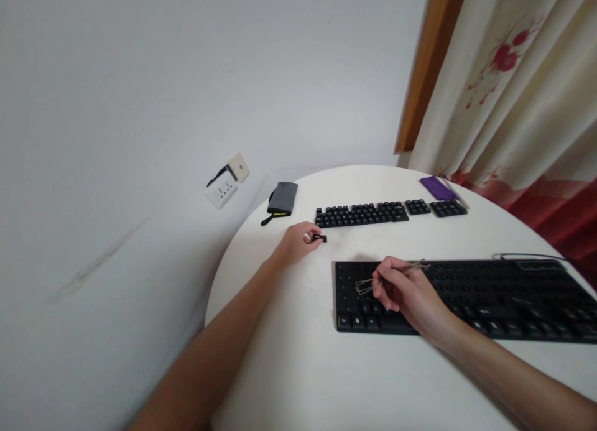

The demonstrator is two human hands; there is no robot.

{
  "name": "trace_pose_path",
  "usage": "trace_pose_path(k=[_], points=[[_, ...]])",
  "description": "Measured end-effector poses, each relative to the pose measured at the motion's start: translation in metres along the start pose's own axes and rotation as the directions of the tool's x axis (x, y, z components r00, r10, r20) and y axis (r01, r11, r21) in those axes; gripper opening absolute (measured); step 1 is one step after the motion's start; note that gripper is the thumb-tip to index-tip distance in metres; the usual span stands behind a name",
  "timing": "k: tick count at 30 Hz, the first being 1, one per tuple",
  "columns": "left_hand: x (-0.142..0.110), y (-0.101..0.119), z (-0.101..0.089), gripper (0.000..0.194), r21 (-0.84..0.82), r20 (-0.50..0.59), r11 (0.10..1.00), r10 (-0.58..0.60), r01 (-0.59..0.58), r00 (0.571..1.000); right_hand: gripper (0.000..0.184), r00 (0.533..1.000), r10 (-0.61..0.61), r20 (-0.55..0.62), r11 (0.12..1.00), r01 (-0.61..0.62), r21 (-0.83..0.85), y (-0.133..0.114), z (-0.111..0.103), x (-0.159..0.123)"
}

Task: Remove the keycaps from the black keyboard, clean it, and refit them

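My left hand (298, 241) pinches a black keycap (321, 238) above the white table, just in front of the rows of loose keycaps (361, 216). In my right hand (396, 285) is a wire keycap puller (364, 287), its thin loops sticking out to the left over the keyboard and its other end showing above the hand. Beneath that hand lies a black keyboard (466, 294). Its upper left part shows bare key positions, while keycaps sit along the bottom row. Fingers of the right hand hide the middle of the puller.
Two smaller keycap groups, a block (417, 207) and another block (448, 208), lie right of the long rows. A grey pouch (282, 198) and a purple item (437, 188) rest near the far edge. A cable (527, 255) runs behind the keyboard. A wall socket (221, 190) is at left.
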State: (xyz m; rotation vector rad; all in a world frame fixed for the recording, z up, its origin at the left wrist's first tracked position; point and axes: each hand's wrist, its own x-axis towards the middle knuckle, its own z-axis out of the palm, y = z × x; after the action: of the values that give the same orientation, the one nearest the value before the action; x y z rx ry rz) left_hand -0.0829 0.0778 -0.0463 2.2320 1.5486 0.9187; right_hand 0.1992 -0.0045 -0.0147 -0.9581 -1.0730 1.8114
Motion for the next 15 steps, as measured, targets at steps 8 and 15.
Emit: trace_pose_path(k=[8, 15], points=[[0.0008, -0.0010, 0.0029, 0.009, 0.121, -0.121, 0.993, 0.028, -0.013, 0.992, 0.032, 1.000, -0.010, 0.020, 1.000, 0.010, 0.016, 0.0011, -0.0012, 0.0011], [0.0021, -0.0041, 0.0077, 0.007, 0.192, -0.188, 0.981, 0.036, 0.001, 0.982, 0.029, 0.999, -0.026, 0.034, 1.000, 0.026, 0.013, 0.0019, -0.0022, 0.0018]])
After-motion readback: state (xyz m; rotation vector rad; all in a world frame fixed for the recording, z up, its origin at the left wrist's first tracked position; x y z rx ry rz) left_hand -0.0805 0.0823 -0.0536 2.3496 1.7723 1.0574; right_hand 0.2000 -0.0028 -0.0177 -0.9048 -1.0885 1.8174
